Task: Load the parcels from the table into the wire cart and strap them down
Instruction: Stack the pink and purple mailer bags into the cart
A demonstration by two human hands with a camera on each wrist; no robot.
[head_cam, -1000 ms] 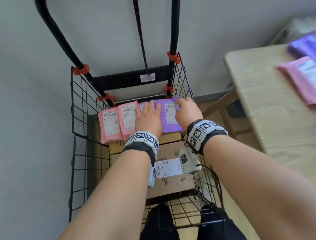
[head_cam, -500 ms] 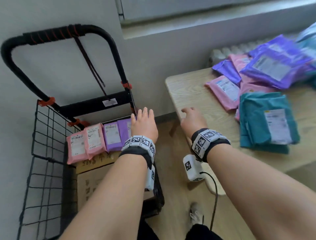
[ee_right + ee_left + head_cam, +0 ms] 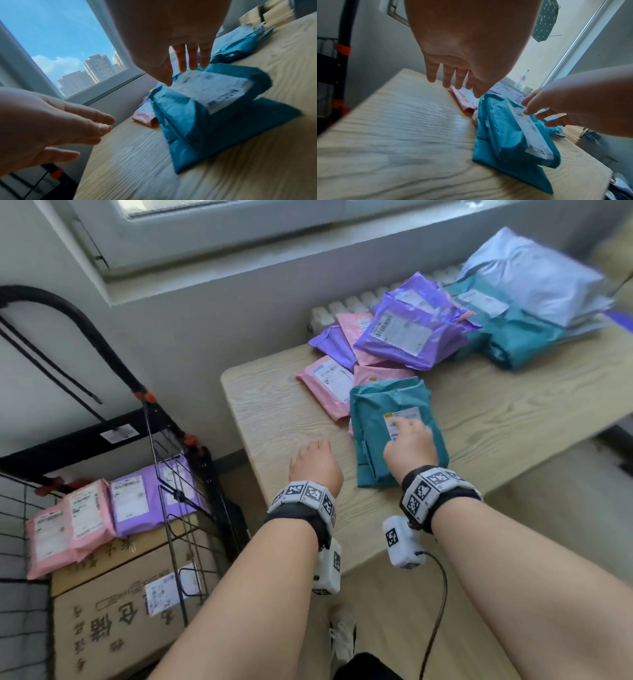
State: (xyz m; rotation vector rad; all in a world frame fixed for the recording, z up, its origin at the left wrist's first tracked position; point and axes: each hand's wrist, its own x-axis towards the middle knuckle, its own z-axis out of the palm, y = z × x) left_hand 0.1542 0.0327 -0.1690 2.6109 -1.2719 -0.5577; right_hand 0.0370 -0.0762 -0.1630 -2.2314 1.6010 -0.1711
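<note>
A teal parcel (image 3: 376, 412) with a white label lies near the front of the wooden table (image 3: 274, 405). My right hand (image 3: 409, 445) hovers over its label, fingers straight and spread (image 3: 187, 60); contact is unclear. My left hand (image 3: 315, 462) is empty just left of the parcel, fingers extended (image 3: 447, 81) above the table near the parcel's (image 3: 501, 135) far corner. The wire cart (image 3: 178, 508) stands left of the table. Pink parcels (image 3: 78, 518) and purple parcels (image 3: 137, 501) lie in it on a cardboard box (image 3: 120, 621).
More parcels are heaped at the table's back: a pink one (image 3: 329, 381), a purple one (image 3: 407, 333), a large teal one (image 3: 513, 344) and a pale blue one (image 3: 534, 275). A black strap (image 3: 51, 361) hangs from the cart's handle. A window sill and radiator run behind the table.
Both hands left the parcels in the cart and swung right to the table. The right hand now hovers over the teal parcel, the left just beside it.
</note>
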